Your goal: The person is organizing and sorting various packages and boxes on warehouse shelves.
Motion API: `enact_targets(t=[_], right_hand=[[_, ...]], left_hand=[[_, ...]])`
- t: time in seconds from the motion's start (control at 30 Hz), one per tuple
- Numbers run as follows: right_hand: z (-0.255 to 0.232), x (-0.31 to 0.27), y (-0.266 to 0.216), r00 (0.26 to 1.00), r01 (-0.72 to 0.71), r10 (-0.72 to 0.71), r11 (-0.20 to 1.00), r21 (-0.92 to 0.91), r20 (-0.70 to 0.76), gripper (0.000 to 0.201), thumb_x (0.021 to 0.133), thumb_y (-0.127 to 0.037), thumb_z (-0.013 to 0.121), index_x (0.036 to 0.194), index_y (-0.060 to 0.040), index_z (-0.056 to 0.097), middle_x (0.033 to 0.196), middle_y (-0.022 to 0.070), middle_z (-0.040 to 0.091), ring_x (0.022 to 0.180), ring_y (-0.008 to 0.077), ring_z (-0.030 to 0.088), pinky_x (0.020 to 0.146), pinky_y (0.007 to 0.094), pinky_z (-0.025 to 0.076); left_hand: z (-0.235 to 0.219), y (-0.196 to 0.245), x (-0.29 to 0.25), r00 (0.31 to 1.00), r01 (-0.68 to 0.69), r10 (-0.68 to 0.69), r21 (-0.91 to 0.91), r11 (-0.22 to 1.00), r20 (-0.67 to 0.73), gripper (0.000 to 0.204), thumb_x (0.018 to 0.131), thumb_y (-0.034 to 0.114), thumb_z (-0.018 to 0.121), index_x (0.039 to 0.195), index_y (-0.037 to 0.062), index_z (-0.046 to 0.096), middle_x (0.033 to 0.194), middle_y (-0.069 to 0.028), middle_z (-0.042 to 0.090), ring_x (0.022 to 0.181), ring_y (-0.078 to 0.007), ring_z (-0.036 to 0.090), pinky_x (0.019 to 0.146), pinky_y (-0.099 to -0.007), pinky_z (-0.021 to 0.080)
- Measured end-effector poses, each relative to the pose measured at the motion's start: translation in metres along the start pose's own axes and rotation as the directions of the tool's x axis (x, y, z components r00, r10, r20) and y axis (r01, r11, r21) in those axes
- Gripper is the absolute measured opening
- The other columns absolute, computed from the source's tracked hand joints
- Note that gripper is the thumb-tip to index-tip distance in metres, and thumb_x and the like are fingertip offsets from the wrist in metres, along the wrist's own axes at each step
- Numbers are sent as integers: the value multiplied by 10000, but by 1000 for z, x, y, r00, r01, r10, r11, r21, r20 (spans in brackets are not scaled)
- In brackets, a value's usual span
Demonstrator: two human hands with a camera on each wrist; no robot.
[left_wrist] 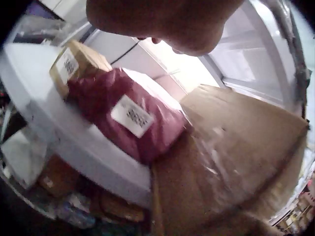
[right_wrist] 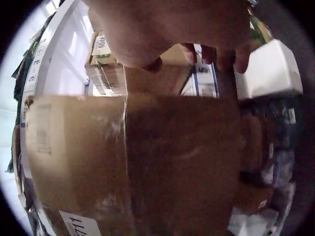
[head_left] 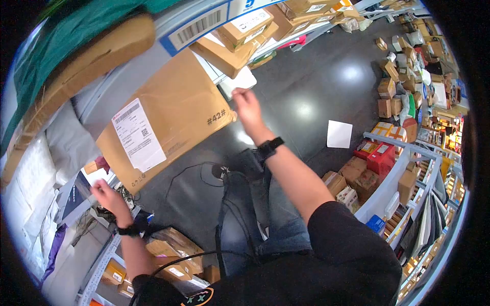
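Observation:
A large cardboard box (head_left: 168, 107) with a white shipping label (head_left: 139, 135) and "#42#" printed on it juts out from the shelf. My right hand (head_left: 249, 113) is beside the box's right corner, its fingers loosely bent and holding nothing. In the right wrist view, the thumb and fingertips show above the carton's (right_wrist: 133, 157) top edge. Off the box's lower left end is my left hand (head_left: 109, 200), its fingers loosely curled around nothing. Below that hand, in the left wrist view, a dark red wrapped parcel (left_wrist: 133, 115) lies against the carton (left_wrist: 231, 147).
Smaller boxes (head_left: 229, 53) fill the shelf beyond the large one. A small box (left_wrist: 78, 64) sits beside the red parcel. Cartons (head_left: 176, 247) stand low at the left, and a rack (head_left: 403, 145) with red boxes (head_left: 380, 159) rises at the right. White paper (head_left: 339, 134) lies on the floor.

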State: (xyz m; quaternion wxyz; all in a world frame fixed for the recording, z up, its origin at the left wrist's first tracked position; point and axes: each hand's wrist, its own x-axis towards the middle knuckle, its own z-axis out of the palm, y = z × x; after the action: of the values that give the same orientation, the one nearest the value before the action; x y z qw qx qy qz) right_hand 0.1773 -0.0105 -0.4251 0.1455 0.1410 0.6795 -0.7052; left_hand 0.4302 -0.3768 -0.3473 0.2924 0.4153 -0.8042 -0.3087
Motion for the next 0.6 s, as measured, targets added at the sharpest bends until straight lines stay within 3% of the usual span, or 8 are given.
enact_targets(t=[0.1,0.13,0.17,0.3,0.37,0.43,0.53,0.6], right_hand=[[-53,30,-33,919,343,-385,887,-308,-84,490,875,-242,642,1255,34,503,1193,203,548,1120,279,526,986,387,401],[-71,44,-45,893,397,-447,842,-365,-59,519,874,-248,641,1279,34,482,1250,210,507,1165,296,497,1007,390,387],[-80,53,-71,863,447,-504,790,-419,-29,548,873,-255,641,1304,33,461,1306,217,467,1210,314,469,1028,393,372],[-83,99,-128,706,692,-667,577,-433,239,608,883,-284,627,1366,15,410,1380,230,404,1301,356,391,1092,401,308],[-78,114,-140,638,763,-694,512,-395,332,614,885,-293,626,1373,7,402,1393,231,389,1312,359,379,1098,402,298],[-77,131,-147,703,711,-614,616,-338,359,521,930,-309,569,1369,-52,456,1415,238,380,1333,359,362,1099,391,295],[-73,163,-150,747,632,-509,743,-220,427,419,966,-367,507,1297,-118,573,1413,233,415,1341,353,367,1088,374,306],[-72,173,-154,768,572,-426,792,-212,478,430,965,-400,496,1271,-114,594,1386,234,447,1329,360,384,1081,377,313]], left_hand=[[8,38,-108,917,253,-239,-3,967,319,243,967,218,512,846,15,566,797,-14,536,725,-126,466,659,-296,407],[17,28,-141,879,114,-69,-67,991,472,183,934,196,562,880,30,617,801,-22,569,725,-125,514,667,-291,437],[29,66,-173,728,408,-269,-83,909,631,159,901,187,595,916,39,654,842,-47,610,779,-159,572,723,-305,467],[101,209,-194,487,-38,368,-402,915,792,661,862,292,605,1401,-14,377,1457,-235,359,1362,-361,344,1111,-436,274],[149,250,-188,524,-9,397,-462,887,753,849,859,303,598,1487,-28,132,1561,-220,117,1453,-354,106,1162,-427,137],[196,287,-178,672,49,421,-604,796,609,821,895,261,553,1498,-16,69,1575,-190,77,1464,-317,65,1169,-413,103],[259,320,-157,911,161,115,-599,785,396,728,961,255,481,1498,-17,71,1571,-166,116,1451,-286,126,1166,-396,111],[291,328,-134,930,280,-18,-674,683,367,609,1005,292,396,1488,7,161,1534,-149,226,1411,-279,227,1148,-385,176]])
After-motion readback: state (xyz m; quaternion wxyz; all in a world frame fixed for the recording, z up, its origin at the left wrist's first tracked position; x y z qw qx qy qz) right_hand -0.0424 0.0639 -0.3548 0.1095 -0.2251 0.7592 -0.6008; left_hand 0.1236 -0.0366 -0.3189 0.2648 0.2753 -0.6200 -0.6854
